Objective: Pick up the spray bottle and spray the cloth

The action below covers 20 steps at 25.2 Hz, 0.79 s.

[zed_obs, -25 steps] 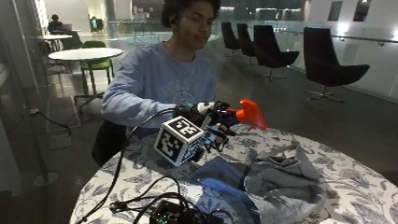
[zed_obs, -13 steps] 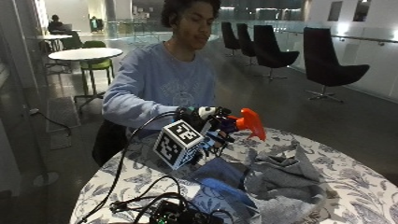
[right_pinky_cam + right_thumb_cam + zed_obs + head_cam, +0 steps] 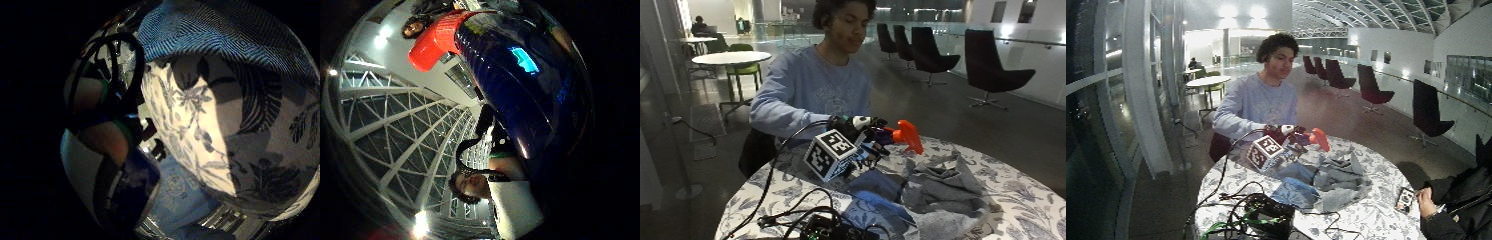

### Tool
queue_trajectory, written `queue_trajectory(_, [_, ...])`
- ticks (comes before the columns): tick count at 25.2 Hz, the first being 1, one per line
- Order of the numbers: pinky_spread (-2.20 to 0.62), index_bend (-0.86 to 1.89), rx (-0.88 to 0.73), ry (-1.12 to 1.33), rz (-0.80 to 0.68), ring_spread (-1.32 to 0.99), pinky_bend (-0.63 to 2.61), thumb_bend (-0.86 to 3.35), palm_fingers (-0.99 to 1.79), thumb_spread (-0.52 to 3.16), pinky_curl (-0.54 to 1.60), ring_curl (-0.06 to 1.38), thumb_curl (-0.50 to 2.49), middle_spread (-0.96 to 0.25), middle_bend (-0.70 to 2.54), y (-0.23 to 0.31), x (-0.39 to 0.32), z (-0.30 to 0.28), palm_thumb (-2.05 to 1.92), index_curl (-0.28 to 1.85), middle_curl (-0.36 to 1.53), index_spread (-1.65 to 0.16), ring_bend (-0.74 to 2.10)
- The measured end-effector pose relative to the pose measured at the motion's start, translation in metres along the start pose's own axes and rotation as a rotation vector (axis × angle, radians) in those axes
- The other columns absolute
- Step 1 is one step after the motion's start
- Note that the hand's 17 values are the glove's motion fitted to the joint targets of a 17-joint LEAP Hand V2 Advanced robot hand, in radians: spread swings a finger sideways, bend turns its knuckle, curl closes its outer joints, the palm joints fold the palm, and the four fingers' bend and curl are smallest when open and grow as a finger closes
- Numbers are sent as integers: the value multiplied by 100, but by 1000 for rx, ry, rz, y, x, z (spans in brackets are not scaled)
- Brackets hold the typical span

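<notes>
We record one dark-blue plastic spray bottle with an orange-red trigger head (image 3: 905, 136), lifted above the table; the black-gloved right hand (image 3: 859, 134) has its fingers wrapped round its body. Crumpled grey cloth (image 3: 943, 192) lies at five o'clock of the nozzle, apart. The floral-patterned round table (image 3: 1029, 197) shows uncovered surface toward three o'clock.
</notes>
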State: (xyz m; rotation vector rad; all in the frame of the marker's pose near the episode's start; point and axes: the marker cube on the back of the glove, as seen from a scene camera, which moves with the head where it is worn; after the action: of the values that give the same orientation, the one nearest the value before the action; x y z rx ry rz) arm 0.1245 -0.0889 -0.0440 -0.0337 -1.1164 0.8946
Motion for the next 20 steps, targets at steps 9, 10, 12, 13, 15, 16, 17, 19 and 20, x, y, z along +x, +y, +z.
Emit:
queue_trajectory(9, [24, 5, 6, 5, 3, 4, 44, -2, 102, 111, 37, 42, 47, 1, 28, -1, 2, 3, 64, 14, 46, -20, 68])
queue_trajectory(10, [24, 5, 5, 6, 3, 4, 44, -2, 102, 111, 37, 42, 47, 1, 28, -1, 2, 3, 64, 14, 46, -20, 68])
queue_trajectory(12, [24, 5, 5, 7, 5, 4, 44, -2, 102, 111, 37, 42, 47, 1, 28, -1, 2, 3, 64, 14, 46, -20, 68])
queue_trajectory(13, [24, 5, 4, 7, 6, 4, 44, -2, 102, 111, 37, 42, 47, 1, 28, -1, 2, 4, 64, 14, 46, -20, 69])
queue_trajectory(15, [24, 5, 4, 7, 6, 4, 44, -2, 102, 112, 37, 42, 47, 1, 28, -2, 2, 4, 63, 14, 46, -20, 69])
queue_trajectory(16, [24, 5, 3, 6, 5, 4, 44, -2, 102, 112, 37, 42, 47, 1, 28, -1, 1, 5, 63, 14, 46, -20, 69])
queue_trajectory(17, [24, 5, 3, 4, 2, 4, 44, -2, 102, 112, 37, 42, 47, 1, 28, -1, 1, 5, 63, 14, 46, -20, 69])
queue_trajectory(19, [24, 5, 5, -1, -11, 4, 44, -2, 102, 112, 37, 42, 47, 1, 28, -2, 0, 7, 63, 14, 46, -20, 69])
queue_trajectory(20, [24, 5, 7, -2, -26, 4, 44, -2, 102, 112, 37, 42, 47, 1, 28, -2, -1, 8, 63, 14, 46, -20, 69])
